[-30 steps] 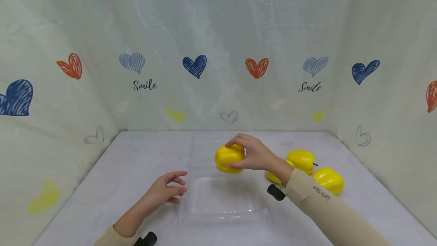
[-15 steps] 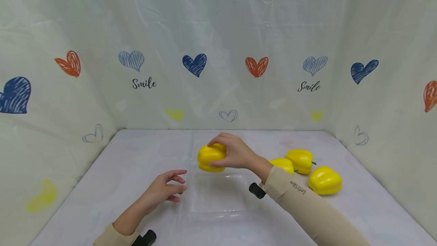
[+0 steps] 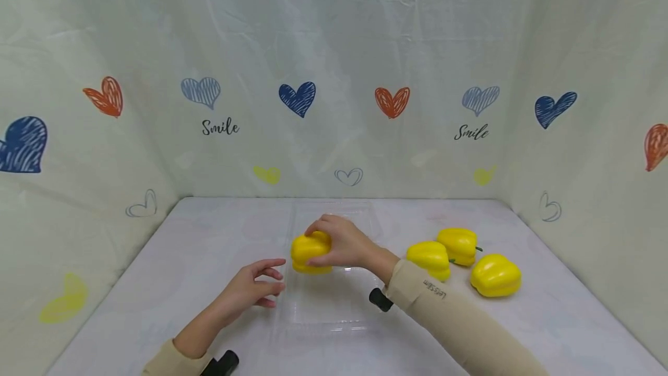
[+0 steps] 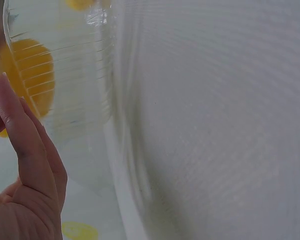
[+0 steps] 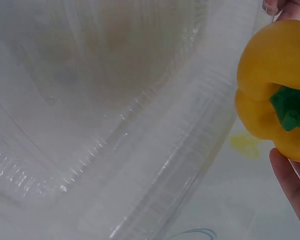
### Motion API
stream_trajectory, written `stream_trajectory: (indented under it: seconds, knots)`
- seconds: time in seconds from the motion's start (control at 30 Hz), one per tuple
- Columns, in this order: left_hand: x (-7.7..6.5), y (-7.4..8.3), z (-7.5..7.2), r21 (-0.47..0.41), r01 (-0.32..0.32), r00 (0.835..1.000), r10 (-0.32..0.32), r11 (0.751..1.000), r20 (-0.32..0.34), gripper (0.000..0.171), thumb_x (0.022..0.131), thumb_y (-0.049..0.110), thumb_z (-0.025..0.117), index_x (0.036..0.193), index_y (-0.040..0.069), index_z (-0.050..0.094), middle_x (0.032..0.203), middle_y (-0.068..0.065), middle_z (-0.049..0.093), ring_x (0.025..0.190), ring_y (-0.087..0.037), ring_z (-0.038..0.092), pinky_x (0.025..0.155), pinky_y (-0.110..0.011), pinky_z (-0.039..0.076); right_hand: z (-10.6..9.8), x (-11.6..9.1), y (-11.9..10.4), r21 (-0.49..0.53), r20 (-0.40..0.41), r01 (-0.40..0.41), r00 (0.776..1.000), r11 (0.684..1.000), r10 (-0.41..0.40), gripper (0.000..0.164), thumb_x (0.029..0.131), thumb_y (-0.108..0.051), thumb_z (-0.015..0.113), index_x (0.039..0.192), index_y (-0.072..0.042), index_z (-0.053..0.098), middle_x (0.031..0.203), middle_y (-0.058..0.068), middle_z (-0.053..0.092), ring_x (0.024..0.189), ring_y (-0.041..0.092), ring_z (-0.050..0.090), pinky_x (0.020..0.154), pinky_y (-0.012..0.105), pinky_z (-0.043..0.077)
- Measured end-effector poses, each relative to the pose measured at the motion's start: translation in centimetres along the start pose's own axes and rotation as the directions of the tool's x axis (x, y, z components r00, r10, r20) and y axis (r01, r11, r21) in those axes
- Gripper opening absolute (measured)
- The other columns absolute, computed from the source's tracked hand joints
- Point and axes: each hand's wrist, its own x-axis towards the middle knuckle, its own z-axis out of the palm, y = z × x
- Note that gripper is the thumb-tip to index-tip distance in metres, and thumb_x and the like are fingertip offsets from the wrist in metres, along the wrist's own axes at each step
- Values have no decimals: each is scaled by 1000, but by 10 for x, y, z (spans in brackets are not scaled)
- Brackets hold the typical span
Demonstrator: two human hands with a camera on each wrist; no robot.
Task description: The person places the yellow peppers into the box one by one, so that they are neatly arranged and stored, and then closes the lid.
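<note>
The right hand (image 3: 341, 242) grips one yellow pepper (image 3: 304, 251) over the clear container (image 3: 349, 325), contact uncertain; the left hand (image 3: 247, 290), fingers loosely extended, holds nothing; work appears early, this pepper unreleased; three other peppers (image 3: 429, 257) lie untouched on the counter (image 3: 563, 329).

We see a beige sleeve at each arm. The right sleeve (image 3: 464, 326) runs long, with a plain cuff (image 3: 402, 281) and small dark lettering (image 3: 434, 290) near it; of the left sleeve (image 3: 174, 360) we see only the end. Below each wrist we notice black hardware: the right fitting (image 3: 381, 300) short and rounded, the left fitting (image 3: 221, 363) blocky with a cylindrical end.
</note>
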Motion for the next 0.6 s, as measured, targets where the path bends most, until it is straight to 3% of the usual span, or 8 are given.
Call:
stream_trajectory:
  seconds: [0.6]
  knots:
    - [1, 0, 1, 9, 1, 1000, -1, 1000, -8, 56, 83, 12, 71, 132, 1, 48, 102, -12, 52, 77, -22, 60, 66, -36, 56, 29, -1, 9, -50, 174, -81, 981, 995, 88, 41, 73, -39, 76, 105, -18, 62, 93, -7, 53, 83, 10, 48, 77, 21, 45]
